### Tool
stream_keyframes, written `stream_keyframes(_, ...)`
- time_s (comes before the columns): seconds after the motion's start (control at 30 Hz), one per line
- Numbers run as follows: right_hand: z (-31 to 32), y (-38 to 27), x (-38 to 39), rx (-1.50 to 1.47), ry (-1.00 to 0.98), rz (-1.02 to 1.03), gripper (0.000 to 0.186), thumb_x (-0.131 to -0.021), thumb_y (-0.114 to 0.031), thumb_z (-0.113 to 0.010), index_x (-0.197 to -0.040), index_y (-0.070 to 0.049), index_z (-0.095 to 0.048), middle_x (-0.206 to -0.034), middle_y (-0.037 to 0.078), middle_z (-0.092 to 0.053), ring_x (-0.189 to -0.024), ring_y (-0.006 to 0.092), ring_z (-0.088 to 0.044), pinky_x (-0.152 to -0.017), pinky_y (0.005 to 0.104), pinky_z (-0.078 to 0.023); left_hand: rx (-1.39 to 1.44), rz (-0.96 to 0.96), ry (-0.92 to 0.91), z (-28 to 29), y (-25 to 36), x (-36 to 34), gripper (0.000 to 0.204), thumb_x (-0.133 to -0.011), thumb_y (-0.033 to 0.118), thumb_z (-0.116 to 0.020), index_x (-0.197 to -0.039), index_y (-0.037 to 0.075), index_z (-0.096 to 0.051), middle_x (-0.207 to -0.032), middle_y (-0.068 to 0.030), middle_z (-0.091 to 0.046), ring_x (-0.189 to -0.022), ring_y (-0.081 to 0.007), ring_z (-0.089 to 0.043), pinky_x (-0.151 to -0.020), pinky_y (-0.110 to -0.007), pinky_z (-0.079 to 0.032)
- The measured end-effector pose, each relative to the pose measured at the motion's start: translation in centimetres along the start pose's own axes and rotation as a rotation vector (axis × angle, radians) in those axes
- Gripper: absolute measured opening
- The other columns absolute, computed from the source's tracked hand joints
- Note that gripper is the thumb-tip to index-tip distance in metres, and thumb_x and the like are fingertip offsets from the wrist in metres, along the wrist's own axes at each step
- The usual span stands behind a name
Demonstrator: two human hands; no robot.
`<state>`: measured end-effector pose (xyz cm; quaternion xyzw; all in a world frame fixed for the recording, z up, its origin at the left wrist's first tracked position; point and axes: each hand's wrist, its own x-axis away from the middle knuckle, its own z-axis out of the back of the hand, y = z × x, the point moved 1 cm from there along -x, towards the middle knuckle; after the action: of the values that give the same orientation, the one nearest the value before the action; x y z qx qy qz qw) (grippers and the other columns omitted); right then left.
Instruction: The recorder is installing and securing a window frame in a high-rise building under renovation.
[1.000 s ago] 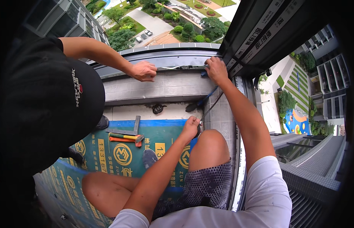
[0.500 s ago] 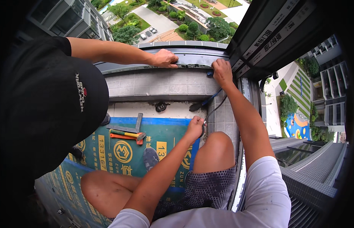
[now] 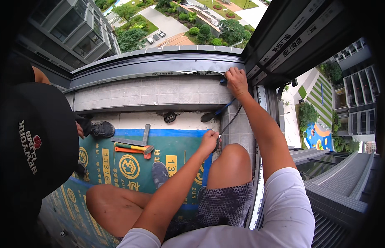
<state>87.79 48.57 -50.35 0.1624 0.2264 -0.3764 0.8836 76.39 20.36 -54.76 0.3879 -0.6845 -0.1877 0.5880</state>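
My left hand is closed around a black squeeze bulb, mostly hidden by the fingers. A black hose runs up from it toward the window corner. My right hand has its fingers bent against the inner edge of the grey window frame, by the right corner. Whatever lies under those fingertips is hidden. Beside them is a small blue piece. A second black bulb with a blue hose rests on the ledge below. White film is lifted along the frame's edge.
A co-worker in a black cap crouches at the left. On the green floor covering lie a hammer and a metal square. A round black object sits near the tiled ledge. Beyond the frame is a high drop.
The co-worker has taken a hand off the window frame and drawn back to the left. My view has shifted slightly; both my hands stay in nearly the same places.
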Motion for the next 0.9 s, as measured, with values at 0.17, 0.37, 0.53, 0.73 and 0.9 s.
stream_keyframes(0.17, 0.5, 0.5, 0.2, 0.063, 0.0, -0.004, 0.003, -0.088, -0.014, -0.068, -0.089, -0.015, -0.066, -0.093, 0.003, -0.059, -0.096, 0.0225, -0.06, -0.082, 0.0386, -0.044, -0.006, 0.003, 0.022, -0.6, 0.6, 0.5, 0.023, -0.11, 0.026, -0.059, -0.101, 0.005, -0.062, -0.084, -0.007, -0.069, -0.066, -0.0152, -0.062, -0.064, -0.034, -0.052)
stream_keyframes(0.37, 5.5, -0.8, 1.7, -0.185, -0.022, -0.158, 0.019, -0.089, -0.013, -0.072, -0.108, -0.01, -0.071, -0.098, 0.006, -0.062, -0.1, 0.0273, -0.06, -0.086, 0.0415, -0.046, -0.036, -0.159, 0.061, -0.7, 0.9, 0.4, 0.027, -0.108, 0.027, -0.063, -0.099, 0.001, -0.063, -0.083, -0.008, -0.068, -0.068, -0.0146, -0.061, -0.059, -0.033, -0.051)
stream_keyframes(0.53, 10.1, -1.9, 6.7, -0.302, -0.04, -0.218, 0.039, -0.091, -0.015, -0.072, -0.128, -0.008, -0.064, -0.109, 0.012, -0.062, -0.106, 0.0341, -0.059, -0.092, 0.0448, -0.046, -0.249, -0.112, 0.038, 2.2, 2.3, 0.2, 0.037, -0.106, 0.034, -0.066, -0.091, 0.0, -0.065, -0.077, -0.0096, -0.069, -0.068, -0.014, -0.063, -0.058, -0.035, -0.049)
stream_keyframes(0.73, 14.5, 1.9, 16.4, -0.366, -0.388, -0.135, 0.021, -0.098, -0.015, -0.061, -0.11, 0.002, -0.06, -0.106, 0.022, -0.059, -0.105, 0.0437, -0.057, -0.091, 0.052, -0.044, -0.898, -0.147, 0.069, 0.5, 4.7, 0.5, 0.058, -0.076, 0.046, -0.088, -0.106, -0.003, -0.079, -0.114, -0.0242, -0.077, -0.111, -0.0419, -0.074, -0.092, -0.049, -0.061)
stream_keyframes(0.9, 12.5, 2.3, 15.8, -0.353, -0.397, 0.01, 0.022, -0.103, -0.016, -0.057, -0.104, 0.005, -0.057, -0.101, 0.026, -0.058, -0.1, 0.0466, -0.056, -0.088, 0.0537, -0.043, -1.34, -0.149, 0.13, 0.3, 9.0, 0.0, 0.033, -0.073, 0.023, -0.082, -0.103, 0.01, -0.084, -0.111, -0.0115, -0.08, -0.108, -0.0262, -0.076, -0.089, -0.038, -0.062)
